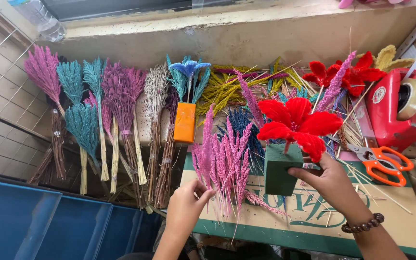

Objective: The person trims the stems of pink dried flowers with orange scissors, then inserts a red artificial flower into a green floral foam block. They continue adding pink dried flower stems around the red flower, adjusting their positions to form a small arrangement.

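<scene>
**Head view: two hands among dyed dried flowers**

Head camera looks down on a cardboard work surface with green print (pixel 314 216) at the lower centre and right of the frame. The right hand (pixel 326 180), with a brown bead bracelet (pixel 364 224) on its wrist, has its fingers curled against the right side of a dark green floral foam block (pixel 278 168) standing upright at the centre; the thumb reaches the block's edge, so the grip is closed on it. A large red fabric flower (pixel 297 125) rises from the top of the block.

Left of the block, the left hand (pixel 186 204) pinches the stems of a bunch of pink dyed grass plumes (pixel 225 159), fingers closed around the lower ends.

Across the upper left, tied bundles of dried grasses in pink, teal, purple and natural tones (pixel 107 120) lean against the wall. An orange rectangular block (pixel 185 122) stands near the upper centre with a blue flower (pixel 188 67) above it. On the right edge sit a red tape dispenser (pixel 391 110) and orange-handled scissors (pixel 386 163) just below it. More red flowers (pixel 347 74) lie at the upper right.
</scene>
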